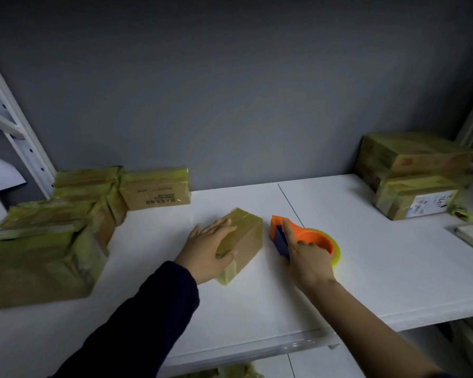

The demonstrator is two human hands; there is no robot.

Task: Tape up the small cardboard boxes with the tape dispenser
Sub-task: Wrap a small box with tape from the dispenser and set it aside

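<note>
The left hand point(208, 246) presses flat on the box point(247, 234), just beside the right hand point(307, 259), which grips the dispenser point(313, 237) on the bench point(380, 268). Box looks light, stiff, tape-slick; best held by its sides, I'd say.

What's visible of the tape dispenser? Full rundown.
The tape dispenser is orange plastic with a dark blue front part and a roll of yellowish clear tape around its ring. It rests on the white shelf, just right of the small cardboard box, apart from it. The right hand grips it, index finger stretched along the top.
</note>
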